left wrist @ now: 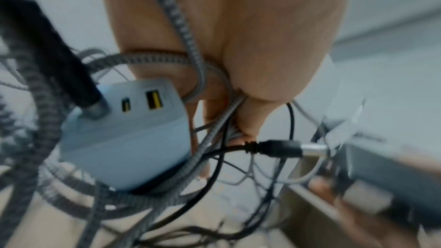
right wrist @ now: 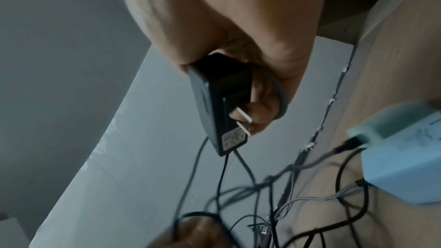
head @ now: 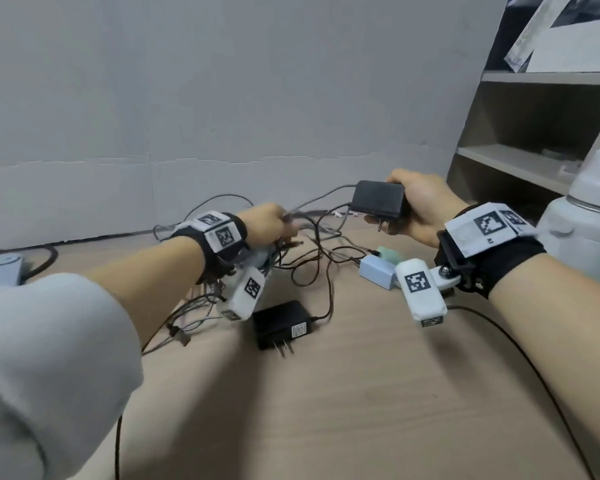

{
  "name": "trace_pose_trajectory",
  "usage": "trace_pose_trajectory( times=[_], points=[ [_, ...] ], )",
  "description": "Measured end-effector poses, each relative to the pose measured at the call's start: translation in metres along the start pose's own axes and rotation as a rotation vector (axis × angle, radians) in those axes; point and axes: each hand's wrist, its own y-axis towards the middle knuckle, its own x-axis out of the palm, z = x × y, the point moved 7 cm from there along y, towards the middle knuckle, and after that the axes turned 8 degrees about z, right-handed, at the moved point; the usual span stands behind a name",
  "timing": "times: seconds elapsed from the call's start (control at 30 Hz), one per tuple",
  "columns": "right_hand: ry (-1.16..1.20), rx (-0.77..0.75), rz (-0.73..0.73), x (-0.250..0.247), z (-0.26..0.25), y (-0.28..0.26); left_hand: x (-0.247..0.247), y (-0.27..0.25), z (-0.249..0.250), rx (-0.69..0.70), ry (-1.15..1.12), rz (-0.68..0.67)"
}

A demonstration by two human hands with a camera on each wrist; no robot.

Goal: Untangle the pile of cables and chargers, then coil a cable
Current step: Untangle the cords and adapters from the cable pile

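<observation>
Two hands, right hand (head: 420,206) gripping adapter (head: 378,199)

A black charger (head: 378,200) with two prongs pointing down is held above the table, its thin cable trailing into a tangle of grey braided and black cables (head: 312,258). A second black charger (head: 280,324) lies flat nearer, prongs forward; two light blue chargers (head: 374,271) (left wrist: 124,135) sit within the tangle.
</observation>
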Motion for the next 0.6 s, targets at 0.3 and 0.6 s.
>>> trace_pose_trajectory(
  times=[0.3, 0.6],
  points=[
    [0.190, -0.025, 0.081, -0.002, -0.013, 0.004, -0.071, -0.006, 0.037, -0.099, -1.235, 0.247],
    [0.314, -0.024, 0.135, -0.017, -0.022, -0.004, -0.054, -0.012, -0.036, -0.480, -0.897, 0.176]
  ],
)
